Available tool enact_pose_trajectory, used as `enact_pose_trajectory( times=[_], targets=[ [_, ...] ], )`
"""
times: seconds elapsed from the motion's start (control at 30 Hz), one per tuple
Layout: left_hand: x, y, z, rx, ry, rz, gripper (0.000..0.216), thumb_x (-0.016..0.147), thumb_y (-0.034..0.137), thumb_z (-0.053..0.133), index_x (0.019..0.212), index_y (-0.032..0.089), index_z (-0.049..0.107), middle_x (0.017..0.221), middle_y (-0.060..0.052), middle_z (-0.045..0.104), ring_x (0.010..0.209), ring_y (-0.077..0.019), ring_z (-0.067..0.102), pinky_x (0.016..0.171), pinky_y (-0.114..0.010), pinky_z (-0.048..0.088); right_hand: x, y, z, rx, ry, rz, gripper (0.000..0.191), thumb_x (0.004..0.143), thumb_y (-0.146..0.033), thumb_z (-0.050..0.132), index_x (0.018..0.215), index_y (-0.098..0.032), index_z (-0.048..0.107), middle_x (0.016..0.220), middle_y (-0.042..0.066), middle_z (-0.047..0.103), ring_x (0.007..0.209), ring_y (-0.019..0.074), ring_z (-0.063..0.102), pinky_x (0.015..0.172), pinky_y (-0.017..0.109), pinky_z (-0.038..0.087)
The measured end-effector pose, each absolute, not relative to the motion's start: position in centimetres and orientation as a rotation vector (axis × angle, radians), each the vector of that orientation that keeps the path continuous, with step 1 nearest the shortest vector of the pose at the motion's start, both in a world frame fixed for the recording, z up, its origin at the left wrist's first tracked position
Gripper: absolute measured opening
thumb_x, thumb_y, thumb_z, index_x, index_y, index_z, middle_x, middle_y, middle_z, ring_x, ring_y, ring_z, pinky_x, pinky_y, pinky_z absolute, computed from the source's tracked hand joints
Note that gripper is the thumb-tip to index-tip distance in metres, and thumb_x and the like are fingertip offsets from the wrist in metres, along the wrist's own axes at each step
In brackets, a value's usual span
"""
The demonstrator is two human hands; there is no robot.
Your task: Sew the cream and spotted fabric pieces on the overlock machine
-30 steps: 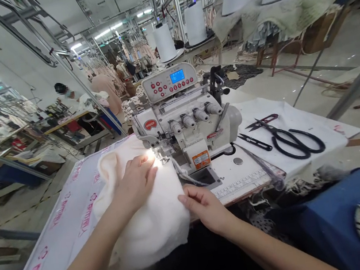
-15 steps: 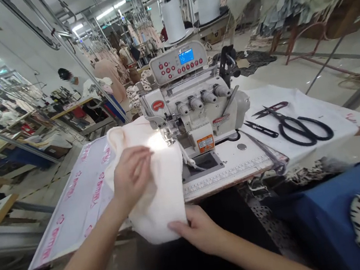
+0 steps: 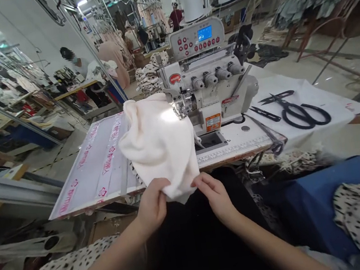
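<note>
Cream knit [image 3: 160, 149] bunched just beside the presser foot [image 3: 180, 106] of the overlocker [image 3: 210, 99], lower edge gripped by the left hand [image 3: 151, 204], pinched narrowly by the right hand [image 3: 214, 192]. Seemingly mid-seam; next move calling for flattening that edge toward the foot.

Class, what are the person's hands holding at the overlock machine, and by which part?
The left hand and the right hand both pinch a bunched cream knit fabric by its lower edge, the edge nearest the person.
</note>
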State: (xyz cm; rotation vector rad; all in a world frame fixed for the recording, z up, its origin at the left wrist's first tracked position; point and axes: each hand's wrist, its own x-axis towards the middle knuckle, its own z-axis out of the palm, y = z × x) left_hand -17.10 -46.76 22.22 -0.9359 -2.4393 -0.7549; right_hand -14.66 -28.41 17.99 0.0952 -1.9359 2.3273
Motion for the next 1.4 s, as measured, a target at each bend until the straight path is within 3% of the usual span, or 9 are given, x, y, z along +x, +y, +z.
enact_pose_trajectory(
  times=[0.13, 0.23, 0.47, 0.6, 0.67, 0.83, 1.0, 1.2, 1.4],
  targets=[
    [-17.3, -46.2, 25.1, -0.654, -2.409, -0.902, 0.017, 0.086, 0.028, 0.039, 0.101, 0.019, 0.041, 0.082, -0.003, 0.051, 0.073, -0.0134, 0.052, 0.064, -0.025, 0.045, -14.0, -30.6, 16.1, -0.213, -1.625, 2.623, 0.034, 0.062, -0.033, 0.071, 0.082, -0.022, 0.045, 0.065, -0.004, 0.047, 0.060, 0.0129, 0.048, 0.058, 0.025, 0.042],
    [-17.3, -45.9, 26.4, -1.012, -2.402, -0.779, 0.044, 0.074, 0.034, 0.058, 0.109, 0.019, 0.036, 0.088, -0.004, 0.052, 0.074, -0.0145, 0.053, 0.065, -0.025, 0.046, -13.0, -31.6, 16.4, -0.198, -1.424, 2.901, 0.050, 0.059, -0.030, 0.073, 0.101, -0.022, 0.047, 0.079, 0.000, 0.057, 0.073, 0.0162, 0.055, 0.069, 0.029, 0.044],
    [-17.1, -46.4, 26.1, -1.637, -2.121, -0.278, 0.024, 0.081, 0.017, 0.042, 0.104, 0.014, 0.041, 0.080, -0.007, 0.055, 0.066, -0.0154, 0.052, 0.055, -0.025, 0.044, -11.0, -29.8, 19.0, 0.099, -1.555, 3.021, 0.026, 0.070, -0.034, 0.067, 0.089, -0.018, 0.058, 0.064, -0.004, 0.051, 0.050, 0.0078, 0.040, 0.044, 0.019, 0.031],
    [-16.1, -46.1, 25.8, -1.659, -2.022, -0.100, 0.022, 0.081, 0.013, 0.045, 0.103, 0.013, 0.048, 0.083, -0.008, 0.059, 0.068, -0.0163, 0.052, 0.059, -0.029, 0.044, -9.5, -29.1, 19.8, 0.235, -1.609, 3.026, 0.027, 0.068, -0.031, 0.071, 0.090, -0.020, 0.059, 0.076, -0.002, 0.058, 0.067, 0.0115, 0.051, 0.065, 0.024, 0.042],
    [-15.6, -45.8, 25.4, -1.643, -2.027, -0.125, 0.024, 0.080, 0.012, 0.046, 0.104, 0.012, 0.049, 0.085, -0.009, 0.060, 0.074, -0.0180, 0.052, 0.065, -0.033, 0.044, -8.8, -29.0, 20.0, 0.226, -1.687, 2.990, 0.021, 0.070, -0.032, 0.069, 0.082, -0.019, 0.060, 0.076, -0.002, 0.058, 0.072, 0.0121, 0.052, 0.072, 0.026, 0.043],
    [-14.8, -45.0, 24.9, -1.690, -2.050, -0.359, 0.031, 0.080, 0.008, 0.046, 0.111, 0.009, 0.046, 0.074, -0.007, 0.058, 0.066, -0.0147, 0.048, 0.060, -0.030, 0.043, -7.7, -28.3, 20.9, 0.125, -1.882, 2.898, 0.027, 0.075, -0.041, 0.062, 0.080, -0.015, 0.057, 0.063, -0.003, 0.051, 0.051, 0.0084, 0.046, 0.047, 0.021, 0.040],
    [-13.9, -44.4, 26.0, -1.605, -2.083, -0.498, 0.024, 0.080, 0.008, 0.049, 0.103, 0.009, 0.052, 0.081, -0.010, 0.058, 0.075, -0.0168, 0.049, 0.064, -0.033, 0.044, -7.2, -27.5, 22.4, 0.120, -1.810, 2.862, 0.023, 0.075, -0.036, 0.064, 0.078, -0.014, 0.056, 0.066, -0.002, 0.052, 0.058, 0.0081, 0.048, 0.054, 0.020, 0.042],
    [-12.4, -44.1, 26.9, -1.570, -2.120, -0.644, 0.027, 0.074, 0.002, 0.056, 0.101, 0.010, 0.055, 0.080, -0.008, 0.060, 0.074, -0.0136, 0.050, 0.063, -0.028, 0.044, -6.8, -27.3, 23.1, 0.053, -1.747, 2.942, 0.028, 0.075, -0.038, 0.064, 0.066, -0.014, 0.051, 0.053, -0.004, 0.051, 0.045, 0.0057, 0.045, 0.043, 0.017, 0.039],
    [-11.9, -44.4, 27.0, -1.535, -2.110, -0.509, 0.021, 0.076, 0.004, 0.054, 0.096, 0.011, 0.058, 0.083, -0.005, 0.064, 0.080, -0.0134, 0.055, 0.081, -0.033, 0.040, -6.8, -27.5, 23.0, -0.006, -1.647, 3.009, 0.029, 0.075, -0.038, 0.064, 0.066, -0.013, 0.053, 0.055, -0.003, 0.051, 0.046, 0.0053, 0.046, 0.044, 0.017, 0.039]
  ],
)
